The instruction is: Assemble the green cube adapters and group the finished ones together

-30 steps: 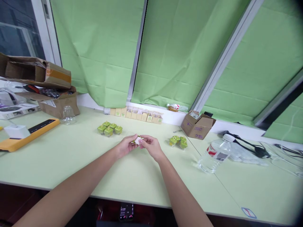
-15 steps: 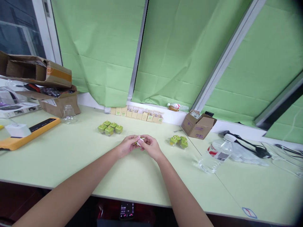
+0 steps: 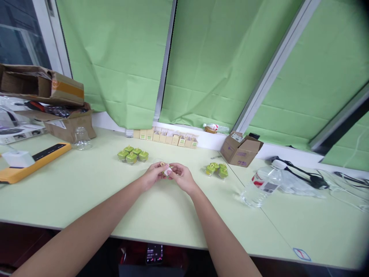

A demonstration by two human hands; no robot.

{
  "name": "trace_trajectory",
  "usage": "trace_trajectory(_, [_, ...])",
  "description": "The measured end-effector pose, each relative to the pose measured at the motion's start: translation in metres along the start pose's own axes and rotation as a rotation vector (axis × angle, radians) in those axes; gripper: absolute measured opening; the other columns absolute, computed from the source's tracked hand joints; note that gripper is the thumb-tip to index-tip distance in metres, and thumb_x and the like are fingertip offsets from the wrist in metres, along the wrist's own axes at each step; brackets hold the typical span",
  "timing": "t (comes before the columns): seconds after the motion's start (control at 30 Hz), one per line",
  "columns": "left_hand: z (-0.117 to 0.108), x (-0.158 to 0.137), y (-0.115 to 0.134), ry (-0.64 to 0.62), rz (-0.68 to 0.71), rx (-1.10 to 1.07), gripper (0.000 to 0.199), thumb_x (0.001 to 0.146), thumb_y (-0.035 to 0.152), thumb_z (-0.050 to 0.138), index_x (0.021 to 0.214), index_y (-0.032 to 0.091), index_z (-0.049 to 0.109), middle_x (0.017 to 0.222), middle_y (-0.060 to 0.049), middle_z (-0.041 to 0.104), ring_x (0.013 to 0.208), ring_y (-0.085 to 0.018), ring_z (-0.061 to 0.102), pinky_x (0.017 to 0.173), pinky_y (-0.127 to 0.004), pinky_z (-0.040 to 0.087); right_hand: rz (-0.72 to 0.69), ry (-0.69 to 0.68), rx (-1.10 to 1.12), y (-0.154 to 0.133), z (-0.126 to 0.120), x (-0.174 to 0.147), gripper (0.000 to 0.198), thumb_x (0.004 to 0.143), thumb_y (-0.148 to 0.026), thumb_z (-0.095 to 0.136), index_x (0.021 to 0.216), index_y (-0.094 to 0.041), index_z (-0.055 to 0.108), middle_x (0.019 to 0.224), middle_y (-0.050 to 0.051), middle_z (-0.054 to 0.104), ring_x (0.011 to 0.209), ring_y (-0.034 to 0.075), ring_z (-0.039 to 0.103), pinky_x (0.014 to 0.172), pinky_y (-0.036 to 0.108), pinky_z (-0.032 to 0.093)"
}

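Observation:
Above the middle of the table, my left hand and my right hand meet with fingers closed around a small white-and-yellow item. A yellow loop shows at its top; the fingers cover much of the rest, so its kind is unclear. To the left of my hands sits a cluster of small clear cups with green lids and yellow loops. A smaller cluster of the same green-lidded cups lies to the right.
Small cardboard boxes line the back edge. A brown carton and a large water bottle stand at the right. On the left are a yellow power strip, a clear jar and stacked cartons.
The item has turned between my fingers, and its yellow loop now shows at the top. Both hands stay together at the same spot; the camera view has shifted slightly.

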State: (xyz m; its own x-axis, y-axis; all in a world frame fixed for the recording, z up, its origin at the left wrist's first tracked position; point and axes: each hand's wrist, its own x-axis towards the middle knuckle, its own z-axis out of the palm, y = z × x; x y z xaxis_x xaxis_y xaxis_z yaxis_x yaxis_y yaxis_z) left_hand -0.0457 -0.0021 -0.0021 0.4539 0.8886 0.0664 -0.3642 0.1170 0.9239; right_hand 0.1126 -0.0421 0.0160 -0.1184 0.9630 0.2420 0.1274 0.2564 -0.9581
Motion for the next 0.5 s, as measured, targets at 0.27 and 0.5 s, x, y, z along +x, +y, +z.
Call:
trace_trajectory(0.27, [0.001,-0.003,0.005,0.013,-0.076,-0.062,0.034,0.074,0.044,0.076,0.084,0.014,0.066,0.084,-0.005,0.067,0.074,-0.015,0.063,0.068,-0.026,0.049,0.063,0.016,0.019,0.003,-0.006,0.004,0.053,0.066,-0.048,0.079,0.105,-0.018,0.060,0.082,0.003,0.067,0.072,0.016,0.064,0.066,0.032,0.057])
trace_trajectory(0.5, [0.001,-0.001,0.007,-0.017,-0.148,-0.228,0.025,0.082,0.039,0.069,0.087,0.014,0.065,0.087,-0.005,0.069,0.078,-0.015,0.066,0.080,-0.029,0.055,0.096,0.046,-0.125,0.013,-0.015,0.007,0.057,0.066,-0.053,0.078,0.107,-0.018,0.062,0.086,0.004,0.067,0.066,0.014,0.062,0.058,0.028,0.054])
